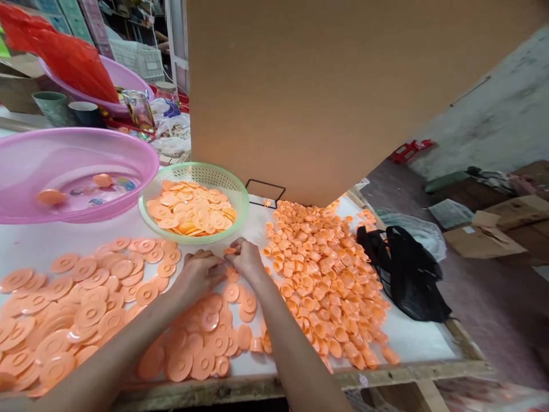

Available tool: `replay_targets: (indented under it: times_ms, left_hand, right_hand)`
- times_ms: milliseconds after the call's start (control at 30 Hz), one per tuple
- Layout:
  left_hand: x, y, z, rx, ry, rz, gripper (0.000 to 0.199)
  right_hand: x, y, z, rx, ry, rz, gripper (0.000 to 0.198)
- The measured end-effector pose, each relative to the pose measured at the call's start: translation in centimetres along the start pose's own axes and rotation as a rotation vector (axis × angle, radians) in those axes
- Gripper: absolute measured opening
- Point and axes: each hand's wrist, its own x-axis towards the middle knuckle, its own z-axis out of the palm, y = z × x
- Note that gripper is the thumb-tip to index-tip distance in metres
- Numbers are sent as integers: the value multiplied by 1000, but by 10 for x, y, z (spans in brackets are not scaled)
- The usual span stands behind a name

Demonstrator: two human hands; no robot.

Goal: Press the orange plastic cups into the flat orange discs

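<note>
My right hand (246,260) pinches a small orange plastic piece (230,250) between thumb and fingers; whether it is a cup or a saucer is hard to tell. Close beside it, my left hand (201,274) has its fingers curled together, and what they hold is hidden. Below and left of the hands lie many flat orange toy saucers (91,313), each with a raised ring. To the right spreads a heap of small orange toy cups (319,274). Just beyond my hands stands a green strainer basket (240,214) with orange saucers (193,212) in it.
At left sits a pink basin (148,163) with two orange pieces inside. A large cardboard box (291,103) rises behind the cups. A black bag (407,274) lies at the table's right edge. Cups, a glass and a red plastic bag (60,48) are at the back left.
</note>
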Motion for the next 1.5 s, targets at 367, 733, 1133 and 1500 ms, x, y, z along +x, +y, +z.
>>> replay_targets:
  times_ms: [367,733,1133,1500]
  left_hand:
    - [4,5,16,54,-22,31,10]
    - [3,4,17,59,13,54,5]
    - [23,13,-4,-175,-137,-187,14]
    - [25,22,0,-13,-134,-247,14]
  right_hand:
    - [-42,29,-35,30,-72,-80,33]
    - [-32,11,-9,250,-73,219,12]
    - [-30,2,-7,270,-151,250,17]
    - [-40,5,16,359,-50,341,6]
